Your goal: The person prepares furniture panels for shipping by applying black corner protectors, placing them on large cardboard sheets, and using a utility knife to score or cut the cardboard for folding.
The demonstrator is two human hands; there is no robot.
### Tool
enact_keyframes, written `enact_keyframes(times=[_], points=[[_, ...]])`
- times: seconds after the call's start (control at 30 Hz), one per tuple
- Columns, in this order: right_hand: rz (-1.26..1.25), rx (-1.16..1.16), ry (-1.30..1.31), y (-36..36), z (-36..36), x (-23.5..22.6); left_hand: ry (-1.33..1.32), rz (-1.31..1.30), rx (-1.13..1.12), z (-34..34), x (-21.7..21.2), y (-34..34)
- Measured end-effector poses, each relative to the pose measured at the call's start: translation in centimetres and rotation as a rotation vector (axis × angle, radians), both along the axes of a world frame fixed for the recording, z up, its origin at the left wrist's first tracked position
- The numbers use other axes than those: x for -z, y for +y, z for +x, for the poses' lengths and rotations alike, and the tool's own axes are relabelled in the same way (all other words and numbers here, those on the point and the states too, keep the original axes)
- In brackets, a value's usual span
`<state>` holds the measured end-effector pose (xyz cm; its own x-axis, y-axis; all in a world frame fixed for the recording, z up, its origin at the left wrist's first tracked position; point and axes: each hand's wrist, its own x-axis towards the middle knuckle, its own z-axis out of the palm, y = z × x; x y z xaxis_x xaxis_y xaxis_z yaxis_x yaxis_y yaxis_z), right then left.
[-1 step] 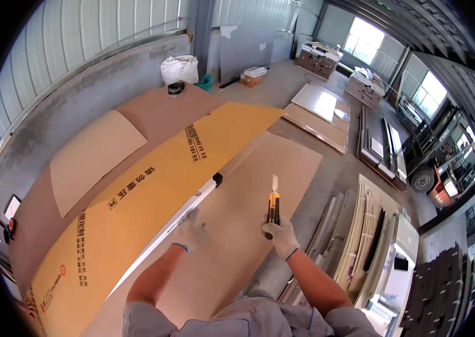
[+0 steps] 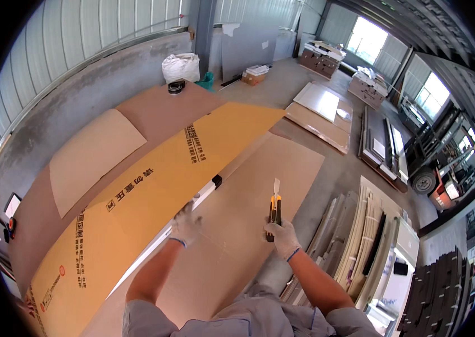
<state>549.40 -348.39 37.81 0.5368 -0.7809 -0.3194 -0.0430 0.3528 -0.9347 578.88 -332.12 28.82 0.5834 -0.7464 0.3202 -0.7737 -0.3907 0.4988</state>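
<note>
My right hand [image 2: 282,237], in a pale work glove, is closed around a yellow-and-black utility knife [image 2: 274,209]. Its blade is extended and points away from me, above the brown sheet [image 2: 265,168]. My gloved left hand [image 2: 186,226] rests at the long white edge [image 2: 205,194] beside the yellow printed cardboard [image 2: 136,196], its fingers somewhat apart and partly against that edge. A black corner piece [image 2: 216,181] sits at the far end of the white edge, beyond the left hand.
Left of the cardboard lies a smaller tan sheet [image 2: 97,160] on a larger brown one. A tape roll [image 2: 176,87] and white sack [image 2: 181,68] stand behind. Long strips [image 2: 364,236] are stacked at my right; flat panels [image 2: 319,121] and a forklift [image 2: 445,174] are farther off.
My left hand has moved slightly up and left, from above the brown sheet to the white edge. The right hand still holds the knife in nearly the same place.
</note>
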Motion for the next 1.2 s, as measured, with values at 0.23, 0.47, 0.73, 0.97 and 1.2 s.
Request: enact_keyframes(times=[0.23, 0.47, 0.73, 0.97, 1.2], points=[[-0.183, -0.314, 0.357, -15.8, 7.0, 4.4, -0.403, 0.006, -0.452, 14.7, -9.3, -8.5], [-0.464, -0.555, 0.327, -29.8, 22.3, 9.8, -0.386, -0.082, -0.644, 30.2, -19.4, -14.1], [-0.945, -0.635, 0.325, -33.2, 44.0, 10.3, -0.183, 0.337, -0.89, 41.5, -9.9, -18.8], [-1.264, -0.615, 0.335, -33.8, 63.4, 16.7, 0.038, 0.617, -0.871, 33.3, 6.6, -20.0], [-1.232, -0.507, 0.24, -34.1, 70.5, 22.0, -0.001, 0.583, -0.913, 33.1, 7.1, -20.0]])
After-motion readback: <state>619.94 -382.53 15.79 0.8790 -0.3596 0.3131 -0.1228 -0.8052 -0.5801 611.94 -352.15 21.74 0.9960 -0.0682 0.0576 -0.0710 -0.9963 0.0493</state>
